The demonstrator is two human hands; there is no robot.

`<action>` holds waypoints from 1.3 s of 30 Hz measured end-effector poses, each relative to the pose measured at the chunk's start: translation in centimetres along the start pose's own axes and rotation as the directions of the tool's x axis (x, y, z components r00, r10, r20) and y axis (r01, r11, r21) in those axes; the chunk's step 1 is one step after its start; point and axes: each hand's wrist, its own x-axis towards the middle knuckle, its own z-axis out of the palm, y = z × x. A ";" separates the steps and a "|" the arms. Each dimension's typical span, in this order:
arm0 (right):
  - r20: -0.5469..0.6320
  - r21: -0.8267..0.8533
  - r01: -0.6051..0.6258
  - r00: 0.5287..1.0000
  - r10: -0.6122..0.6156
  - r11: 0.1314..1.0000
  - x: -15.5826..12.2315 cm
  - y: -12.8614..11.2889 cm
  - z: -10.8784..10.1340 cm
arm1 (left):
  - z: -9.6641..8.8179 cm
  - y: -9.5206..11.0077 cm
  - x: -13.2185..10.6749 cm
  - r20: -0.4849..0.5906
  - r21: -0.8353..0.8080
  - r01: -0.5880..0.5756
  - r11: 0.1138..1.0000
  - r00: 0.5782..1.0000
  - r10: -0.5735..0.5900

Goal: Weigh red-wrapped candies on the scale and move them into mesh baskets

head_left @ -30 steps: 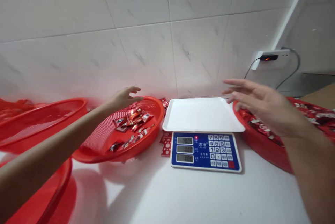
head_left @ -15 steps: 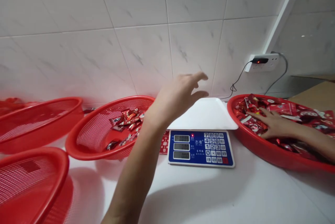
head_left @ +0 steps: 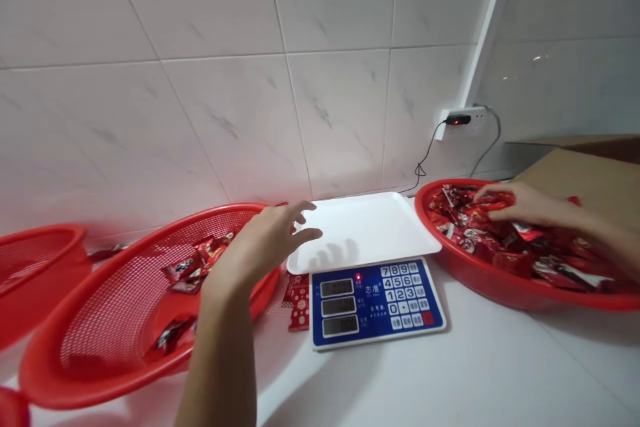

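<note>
My left hand [head_left: 273, 237] is held over the left edge of the scale's white pan [head_left: 365, 224], beside a red mesh basket [head_left: 50, 354]. Its fingers are apart and bent, with nothing in them. Several small red wrapped packets [head_left: 203, 257] lie in that basket, partly hidden by my arm. At the right, my right hand [head_left: 533, 206] is in a red basket [head_left: 475, 280] heaped with red wrapped packets [head_left: 505, 244]. Its thumb and fingers close around a red packet [head_left: 493, 207]. The digital scale [head_left: 377, 304] has a blue keypad panel and a lit red light.
Another red basket [head_left: 40, 274] stands at the far left. A polka-dot red packet [head_left: 300, 307] lies against the scale's left side. Behind the right basket is a cardboard box [head_left: 585, 174]. A black cord [head_left: 423, 160] runs from the wall socket [head_left: 465, 122] toward the scale.
The view has shifted. My left hand has drawn back from above the pan to its left edge. My right hand, spread over the packets before, now has its fingers drawn in around one.
</note>
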 end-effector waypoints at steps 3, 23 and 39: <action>0.001 0.074 -0.131 0.991 0.131 0.989 0.2 -3.2 -1.9 | -0.2 -0.3 -0.3 0.022 -0.058 -0.021 0.998 1.000 0.022; 0.449 0.490 0.213 0.770 -0.454 0.845 2.2 -14.5 14.3 | 0.1 -0.5 -0.3 0.005 0.006 0.023 1.000 1.000 -0.023; -0.105 0.596 0.270 0.960 -0.260 0.756 -0.4 -15.9 9.3 | 0.2 0.2 0.7 0.004 0.082 0.075 0.994 0.997 -0.076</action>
